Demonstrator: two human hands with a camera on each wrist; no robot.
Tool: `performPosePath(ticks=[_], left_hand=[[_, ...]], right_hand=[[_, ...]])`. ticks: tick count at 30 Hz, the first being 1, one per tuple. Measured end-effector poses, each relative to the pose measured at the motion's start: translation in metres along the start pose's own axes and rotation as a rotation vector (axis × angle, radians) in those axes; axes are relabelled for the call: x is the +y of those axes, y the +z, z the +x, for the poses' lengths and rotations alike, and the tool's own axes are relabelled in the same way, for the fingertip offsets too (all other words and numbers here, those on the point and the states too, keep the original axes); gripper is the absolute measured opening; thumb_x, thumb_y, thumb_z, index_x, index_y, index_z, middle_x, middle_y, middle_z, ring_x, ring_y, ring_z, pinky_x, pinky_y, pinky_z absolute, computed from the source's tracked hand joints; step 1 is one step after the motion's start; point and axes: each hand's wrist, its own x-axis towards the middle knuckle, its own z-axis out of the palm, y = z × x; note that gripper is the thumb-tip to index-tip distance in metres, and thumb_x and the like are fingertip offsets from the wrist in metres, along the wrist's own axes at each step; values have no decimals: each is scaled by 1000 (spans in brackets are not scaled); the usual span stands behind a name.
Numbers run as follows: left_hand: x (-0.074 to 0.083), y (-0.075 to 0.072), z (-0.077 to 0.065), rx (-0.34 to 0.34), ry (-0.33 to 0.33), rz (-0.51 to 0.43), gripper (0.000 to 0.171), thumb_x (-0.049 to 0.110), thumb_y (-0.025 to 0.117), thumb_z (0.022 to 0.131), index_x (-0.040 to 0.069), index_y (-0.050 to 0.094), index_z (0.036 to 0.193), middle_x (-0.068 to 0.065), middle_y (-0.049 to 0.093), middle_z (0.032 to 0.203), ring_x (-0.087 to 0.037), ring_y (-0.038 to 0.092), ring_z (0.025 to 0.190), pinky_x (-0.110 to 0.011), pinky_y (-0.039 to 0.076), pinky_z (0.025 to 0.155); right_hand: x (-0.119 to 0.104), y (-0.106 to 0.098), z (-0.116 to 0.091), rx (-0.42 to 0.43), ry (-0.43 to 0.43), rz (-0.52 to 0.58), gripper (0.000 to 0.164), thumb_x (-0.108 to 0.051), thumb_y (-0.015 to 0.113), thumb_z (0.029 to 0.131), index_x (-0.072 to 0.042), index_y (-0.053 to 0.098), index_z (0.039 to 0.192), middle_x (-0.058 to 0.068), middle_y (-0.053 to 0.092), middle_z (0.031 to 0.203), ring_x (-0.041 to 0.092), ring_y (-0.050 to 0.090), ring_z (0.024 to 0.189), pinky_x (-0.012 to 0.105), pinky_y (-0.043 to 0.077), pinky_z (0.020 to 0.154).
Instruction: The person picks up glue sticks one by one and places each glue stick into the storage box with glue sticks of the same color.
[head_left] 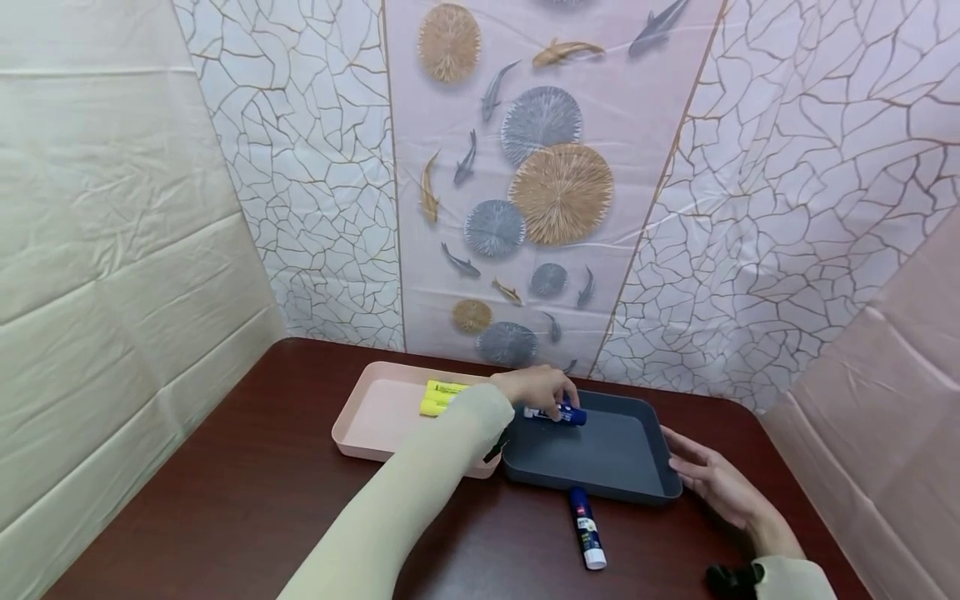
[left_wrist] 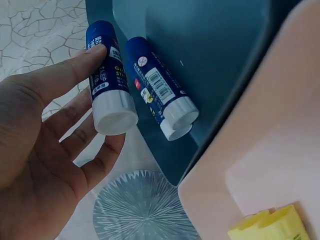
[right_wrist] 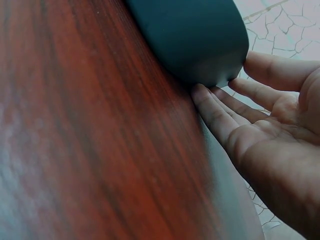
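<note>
My left hand (head_left: 536, 387) is over the left part of the dark grey tray (head_left: 611, 454). Its thumb and fingers hold a blue glue stick (left_wrist: 109, 75) with a white end, raised above the tray in the left wrist view. Beside it, two similar glue sticks (left_wrist: 162, 87) lie in the tray, side by side. My right hand (head_left: 716, 483) is at the tray's right end. In the right wrist view its nearly straight fingers (right_wrist: 215, 110) touch the outer wall. One more glue stick (head_left: 587, 529) lies on the table before the tray.
A pink tray (head_left: 367, 417) stands left of the grey one, against it, with several yellow sticks (head_left: 442, 396) inside; my left forearm partly covers it. The dark brown table (head_left: 225, 467) ends at patterned cloth walls (head_left: 330, 208) at the back and sides.
</note>
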Motion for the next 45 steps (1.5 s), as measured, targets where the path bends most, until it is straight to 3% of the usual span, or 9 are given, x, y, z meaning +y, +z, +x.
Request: performPosePath(ticks=[9,16,21,27,35,41,45], left_hand=[[2,3,5,-20,-26,37,33,17,76,97,27,72,128,3,66,111,-10,61,94,-26,52,75],[4,12,4,-39,-67,10,34,13,78,95,23,71,127,2,64,111,-10,60,94,-26,51,74],[9,20,10,-40,-80,85,35,12,79,94,25,70,125,5,63,103,-10,59,88,-27,49,70],[9,29,13,-37,-104,151,31,11,78,95,27,64,117,7,60,105,-14,54,84,-28,44,65],[9,29,7,-33,-107,168,30,10,78,94,20,61,117,5,58,99,-15,52,80,-28,41,64],[10,28,9,-18,-132,177,29,8,78,94,22,61,114,6,57,100,-16,53,81,-28,42,64],[12,26,9,-20,-111,171,29,7,77,94,20,63,116,6,58,102,-16,53,82,-28,42,64]], right_hand=[[-1,1,0,-3,5,11,74,-15,50,111,-6,3,167,25,0,171,-5,54,126,22,49,100],[0,0,-1,11,8,9,75,-16,52,110,-6,4,167,25,1,171,-5,54,125,22,49,100],[0,-2,-1,12,16,-3,75,-17,52,110,-7,4,167,24,2,171,-6,54,125,22,49,99],[1,-3,0,10,10,-6,74,-17,52,110,-7,5,167,24,2,171,-5,54,126,22,49,99],[3,-4,2,-2,0,3,73,-16,51,111,-6,5,167,26,2,171,-1,56,127,23,50,100],[3,-3,1,-9,-22,1,72,-14,50,111,-4,4,166,28,0,170,-3,55,127,23,50,100],[3,-3,0,-11,-22,1,73,-14,50,111,-4,4,166,27,0,170,-4,54,127,23,50,100]])
